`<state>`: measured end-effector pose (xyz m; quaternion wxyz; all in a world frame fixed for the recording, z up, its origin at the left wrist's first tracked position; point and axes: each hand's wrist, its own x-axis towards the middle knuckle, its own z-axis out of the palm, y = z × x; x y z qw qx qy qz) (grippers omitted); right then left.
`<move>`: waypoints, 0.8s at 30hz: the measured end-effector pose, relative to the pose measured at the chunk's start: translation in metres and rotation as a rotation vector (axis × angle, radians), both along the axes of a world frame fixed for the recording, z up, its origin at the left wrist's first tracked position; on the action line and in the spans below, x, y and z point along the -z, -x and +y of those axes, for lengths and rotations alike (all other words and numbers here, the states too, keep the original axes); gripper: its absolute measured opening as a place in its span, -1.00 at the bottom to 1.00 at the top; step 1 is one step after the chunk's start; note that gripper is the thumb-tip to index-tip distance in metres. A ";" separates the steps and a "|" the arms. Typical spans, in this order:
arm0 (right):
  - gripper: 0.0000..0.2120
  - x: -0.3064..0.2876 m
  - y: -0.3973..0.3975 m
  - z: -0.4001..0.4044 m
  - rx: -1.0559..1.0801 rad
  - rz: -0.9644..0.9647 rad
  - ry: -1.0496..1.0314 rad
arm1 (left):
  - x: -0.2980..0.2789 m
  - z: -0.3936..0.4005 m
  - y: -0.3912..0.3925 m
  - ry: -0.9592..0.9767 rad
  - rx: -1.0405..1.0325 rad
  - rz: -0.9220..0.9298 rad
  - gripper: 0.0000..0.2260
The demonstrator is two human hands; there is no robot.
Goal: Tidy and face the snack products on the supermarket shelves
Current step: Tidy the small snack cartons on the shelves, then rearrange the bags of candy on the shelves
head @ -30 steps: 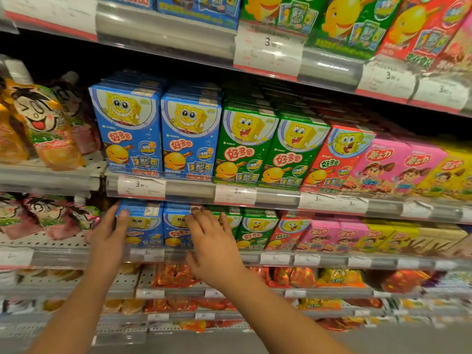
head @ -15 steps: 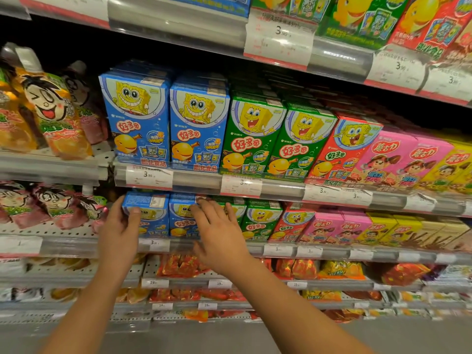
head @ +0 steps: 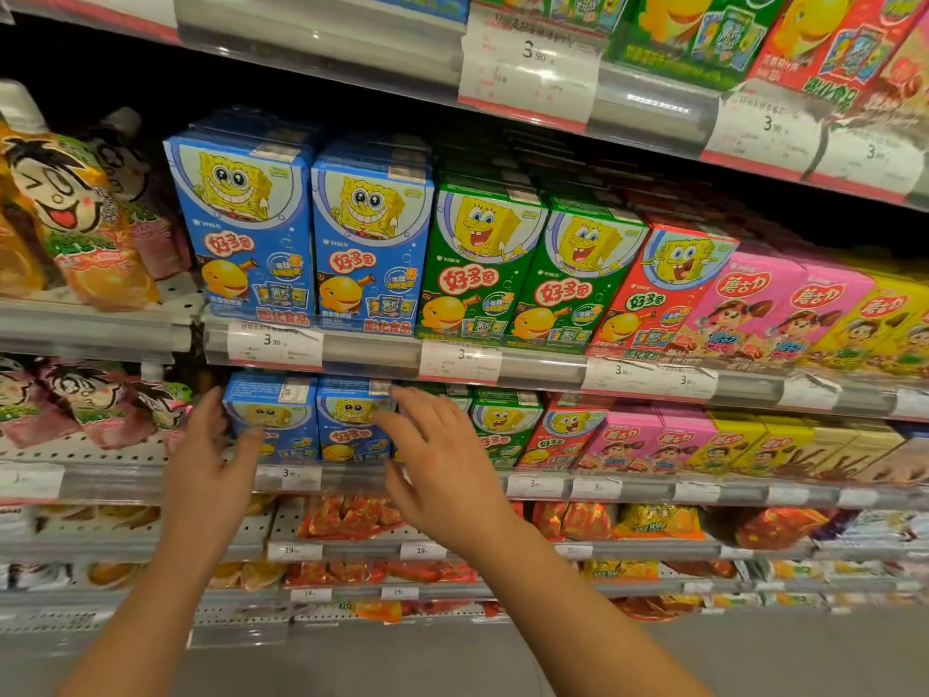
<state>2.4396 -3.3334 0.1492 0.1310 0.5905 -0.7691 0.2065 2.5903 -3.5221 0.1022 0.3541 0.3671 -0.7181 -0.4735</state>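
Observation:
Two blue cartoon snack boxes stand at the left end of the lower shelf row. My left hand (head: 211, 465) holds the left blue box (head: 274, 412), with the thumb on its front and the fingers along its left side. My right hand (head: 442, 460) is open, its spread fingers touching the front and right edge of the second blue box (head: 352, 420). Green boxes (head: 502, 420), a red box (head: 568, 430) and pink boxes (head: 633, 440) continue the row to the right, partly hidden by my right hand.
The shelf above carries a faced row of larger blue boxes (head: 251, 228), then green, red, pink and yellow ones. Jelly pouches (head: 65, 213) fill the left bay. A clear price rail (head: 628, 487) fronts the lower row. Bagged snacks (head: 352, 518) lie on the shelves beneath.
Both hands stay at the two blue boxes on the lower row. My left thumb has moved onto the front of the left box. The right hand's fingers have spread a little.

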 end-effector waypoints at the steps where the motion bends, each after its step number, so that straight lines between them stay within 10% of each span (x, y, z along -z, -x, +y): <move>1: -0.55 -0.002 0.002 0.006 0.005 0.001 0.041 | -0.001 0.003 -0.002 0.010 0.000 -0.003 -0.50; 10: -0.36 -0.006 0.040 0.047 0.162 0.118 0.090 | -0.020 0.056 -0.006 0.236 -0.212 -0.072 -0.52; 24: -0.29 -0.002 0.048 0.054 0.126 0.105 -0.011 | 0.017 0.138 0.020 0.617 -0.010 -0.289 -0.48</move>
